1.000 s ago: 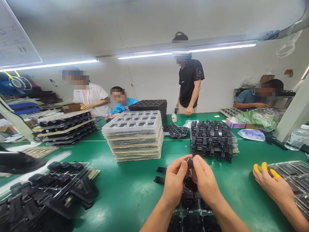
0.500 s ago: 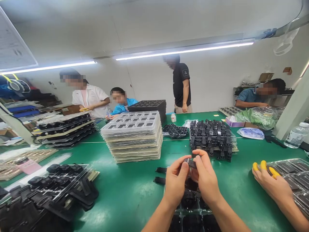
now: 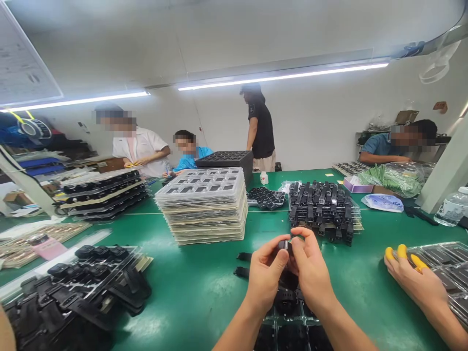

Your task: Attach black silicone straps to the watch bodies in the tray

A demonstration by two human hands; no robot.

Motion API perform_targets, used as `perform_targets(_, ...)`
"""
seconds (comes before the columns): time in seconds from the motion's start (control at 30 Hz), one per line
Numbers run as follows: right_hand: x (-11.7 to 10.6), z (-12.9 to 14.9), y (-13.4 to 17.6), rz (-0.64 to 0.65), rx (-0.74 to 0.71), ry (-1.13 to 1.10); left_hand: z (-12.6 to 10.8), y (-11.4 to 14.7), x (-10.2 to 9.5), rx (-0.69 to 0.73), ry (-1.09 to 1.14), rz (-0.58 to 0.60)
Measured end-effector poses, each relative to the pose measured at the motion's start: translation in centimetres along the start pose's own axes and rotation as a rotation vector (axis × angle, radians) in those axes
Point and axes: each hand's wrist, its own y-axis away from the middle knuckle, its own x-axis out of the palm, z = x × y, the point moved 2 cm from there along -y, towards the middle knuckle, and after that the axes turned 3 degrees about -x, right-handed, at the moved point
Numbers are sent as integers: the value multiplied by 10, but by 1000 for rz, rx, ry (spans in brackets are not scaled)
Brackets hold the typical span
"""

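Close together over the green table, my left hand [image 3: 266, 270] and my right hand [image 3: 311, 265] pinch a black watch [image 3: 284, 244] by its strap end near the fingertips. Fingers hide much of it, and its dark body seems to hang between my palms. Directly below is a clear compartmented tray [image 3: 269, 321] with several black watches [image 3: 287, 300] in it. Two black strap ends [image 3: 242, 271] stick out past the tray's left side.
Ahead stand a tall stack of plastic trays [image 3: 203, 209] and stacked black watches [image 3: 321, 207]. More watches [image 3: 69, 292] lie at left. A co-worker's hand with yellow finger covers [image 3: 415, 278] rests by a tray [image 3: 451, 265] at right. Several people are across the table.
My hands stay in place while the piece between my fingertips has turned slightly. The standing person in black has turned and shifted left. The view has moved a little.
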Motion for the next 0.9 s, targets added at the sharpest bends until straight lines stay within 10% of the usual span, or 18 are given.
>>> perform_targets(0.3,-4,4,0,-62,-544,396,-10,1,0,-48,195,-38)
perform_targets(0.7,6,-12,6,-200,-419,279,-2,0,7,-107,251,-72)
perform_targets(0.9,-6,2,-5,20,-185,166,-11,-1,3,-168,227,23)
